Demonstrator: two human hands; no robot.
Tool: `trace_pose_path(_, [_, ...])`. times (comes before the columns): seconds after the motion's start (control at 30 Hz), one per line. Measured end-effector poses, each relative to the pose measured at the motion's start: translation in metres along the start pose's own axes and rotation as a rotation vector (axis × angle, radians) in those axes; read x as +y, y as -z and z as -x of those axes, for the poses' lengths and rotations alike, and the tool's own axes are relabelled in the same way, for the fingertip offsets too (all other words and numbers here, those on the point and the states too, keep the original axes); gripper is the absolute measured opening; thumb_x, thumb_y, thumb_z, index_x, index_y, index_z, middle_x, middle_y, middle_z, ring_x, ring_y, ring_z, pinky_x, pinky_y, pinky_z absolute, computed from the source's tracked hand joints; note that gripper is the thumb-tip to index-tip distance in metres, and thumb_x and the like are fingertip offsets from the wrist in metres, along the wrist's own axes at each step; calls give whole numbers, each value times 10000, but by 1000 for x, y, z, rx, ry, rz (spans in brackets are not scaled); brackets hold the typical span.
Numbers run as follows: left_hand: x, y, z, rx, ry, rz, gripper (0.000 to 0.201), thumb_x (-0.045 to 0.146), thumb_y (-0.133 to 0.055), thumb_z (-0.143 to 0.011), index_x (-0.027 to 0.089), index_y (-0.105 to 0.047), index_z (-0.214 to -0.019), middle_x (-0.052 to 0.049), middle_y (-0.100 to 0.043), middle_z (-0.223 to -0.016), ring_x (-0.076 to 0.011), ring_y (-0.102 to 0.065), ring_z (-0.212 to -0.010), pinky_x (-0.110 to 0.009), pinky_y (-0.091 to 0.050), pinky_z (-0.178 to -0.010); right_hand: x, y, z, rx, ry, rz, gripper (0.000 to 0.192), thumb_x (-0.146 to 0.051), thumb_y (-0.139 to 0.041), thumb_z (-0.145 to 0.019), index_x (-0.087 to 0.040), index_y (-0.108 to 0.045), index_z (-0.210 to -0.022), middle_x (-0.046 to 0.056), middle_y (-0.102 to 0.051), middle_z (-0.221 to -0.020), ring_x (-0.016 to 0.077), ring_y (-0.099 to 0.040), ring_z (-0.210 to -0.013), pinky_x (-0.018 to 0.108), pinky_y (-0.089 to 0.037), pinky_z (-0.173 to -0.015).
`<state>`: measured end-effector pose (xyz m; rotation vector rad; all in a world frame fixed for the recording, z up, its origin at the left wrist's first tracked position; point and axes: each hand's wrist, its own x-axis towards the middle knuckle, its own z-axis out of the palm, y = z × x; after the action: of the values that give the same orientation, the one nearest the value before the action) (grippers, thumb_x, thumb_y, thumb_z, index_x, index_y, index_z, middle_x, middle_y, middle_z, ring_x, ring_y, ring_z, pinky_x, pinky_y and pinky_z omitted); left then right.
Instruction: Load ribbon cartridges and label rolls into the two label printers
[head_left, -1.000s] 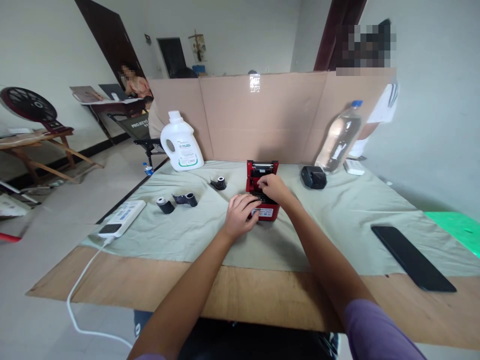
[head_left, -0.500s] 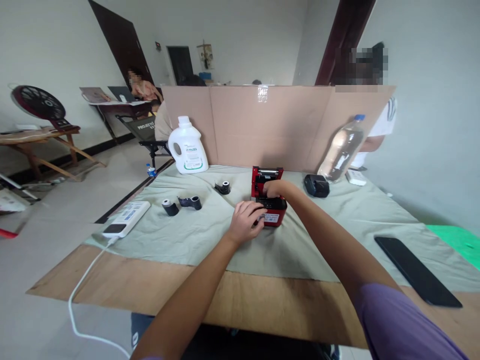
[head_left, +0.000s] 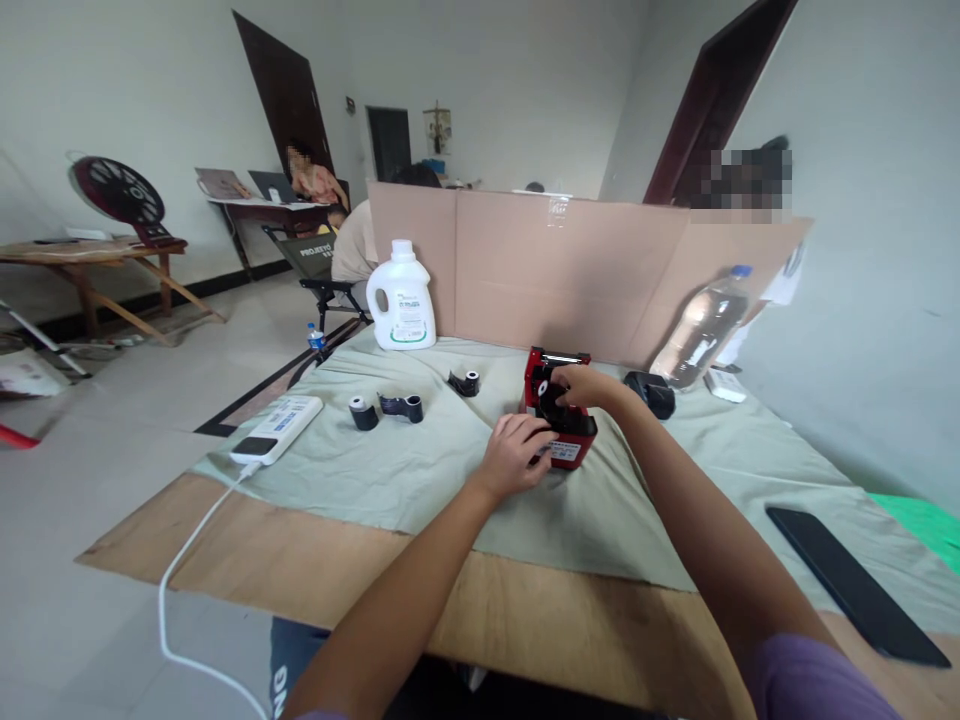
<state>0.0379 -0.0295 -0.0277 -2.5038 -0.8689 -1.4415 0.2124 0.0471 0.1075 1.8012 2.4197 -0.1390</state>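
Observation:
A small red and black printer (head_left: 576, 450) stands on the cloth with its lid raised. My left hand (head_left: 516, 455) lies against its front left corner, fingers curled over the edge and holding it. My right hand (head_left: 581, 385) reaches into the open compartment from the right, its fingers closed on a black roll (head_left: 544, 389) with a white core end. The roll's far side is hidden by the fingers and the housing. Left of the printer lie more black rolls: one with a loose tail (head_left: 471, 382), another partly unrolled (head_left: 411, 407), and a wound one (head_left: 364, 413).
A white power bank (head_left: 289, 420) with a cable lies at the left. A white detergent jug (head_left: 403, 305) and a clear bottle (head_left: 701, 330) stand before a cardboard screen (head_left: 570, 270). A black device (head_left: 651, 394) and a phone (head_left: 855, 580) are on the right. Other people sit beyond.
My right hand has lifted a little inside the printer, and the black roll's white core now shows. The printer looks slightly turned. The whole view has shifted.

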Motion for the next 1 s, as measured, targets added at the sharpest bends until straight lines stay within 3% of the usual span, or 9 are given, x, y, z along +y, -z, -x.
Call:
trace_pose_path(0.1, [-1, -2, 1, 17, 21, -2, 263, 278, -573, -901, 225, -698, -1126, -80, -691, -1129, -229, -595, -1068, -409, -440, -929, -8, 3, 1, 260, -11, -241, 261, -209, -736, -792, -156, -657, -1035, 68, -728, -1000, 180, -665, -886, 232, -472, -721])
trace_pose_path(0.17, [-1, -4, 1, 25, 29, -3, 268, 290, -577, -896, 225, -701, -1125, -88, -683, -1117, -236, -592, -1056, -411, -441, -901, -28, 2, -5, 335, -17, -491, 309, -210, -724, -809, -164, -623, -1098, 41, -715, -900, 139, -644, -729, 218, -462, -629])
trace_pose_path(0.27, [0, -5, 2, 16, 35, 1, 260, 294, -579, -886, 225, -705, -1103, -89, -677, -1091, -241, -584, -1037, -411, -435, -877, -69, -5, -28, 279, -28, -908, 420, -214, -700, -843, -178, -543, -1231, -29, -648, -714, 86, -525, -462, 193, -372, -442])
trace_pose_path(0.37, [-3, -6, 4, -3, 78, -11, 232, 310, -580, -873, 212, -711, -1037, -101, -660, -1043, -256, -568, -1024, -408, -437, -856, -110, -13, -60, 245, -99, -1068, 448, -228, -749, -812, -156, -549, -1206, -76, -544, -561, 77, -441, -368, 182, -295, -363])
trace_pose_path(0.5, [-12, -5, 7, -26, 253, -53, 353, 401, -609, -840, 175, -701, -1096, -159, -615, -1175, -328, -514, -1163, -480, -429, -938, -145, -14, -102, 238, -149, -1037, 474, -228, -727, -826, -143, -542, -1254, -46, -574, -581, 117, -534, -395, 194, -354, -373])
trace_pose_path(0.6, [-13, -6, 5, -127, 308, -55, 508, 414, -610, -847, 226, -620, -1319, -149, -550, -1387, -370, -423, -1326, -579, -319, -1093, -161, -16, -126, 261, -68, -959, 390, -217, -637, -893, -189, -558, -1275, -2, -664, -727, 126, -619, -463, 208, -441, -457])
trace_pose_path(0.73, [-6, -12, -1, -219, 184, -26, 642, 519, -545, -928, 283, -428, -1514, -94, -396, -1582, -345, -320, -1452, -564, -240, -1195, -181, -33, -142, 261, 38, -747, 285, -188, -511, -961, -201, -620, -1224, 41, -725, -891, 138, -687, -604, 233, -513, -627])
trace_pose_path(0.83, [-6, -17, 1, -190, 93, -59, 634, 542, -540, -942, 301, -429, -1518, -90, -330, -1619, -353, -255, -1495, -570, -236, -1207, -193, -53, -143, 294, 61, -527, 310, -208, -532, -953, -212, -607, -1255, 70, -738, -1010, 183, -713, -816, 252, -514, -750])
trace_pose_path(1.0, [-12, -25, 10, -153, 143, -134, 620, 535, -590, -919, 368, -446, -1499, -80, -269, -1639, -382, -233, -1506, -645, -275, -1166, -201, -80, -143, 245, 13, -296, 376, -308, -531, -971, -211, -540, -1334, 117, -713, -1130, 249, -674, -1030, 299, -493, -839])
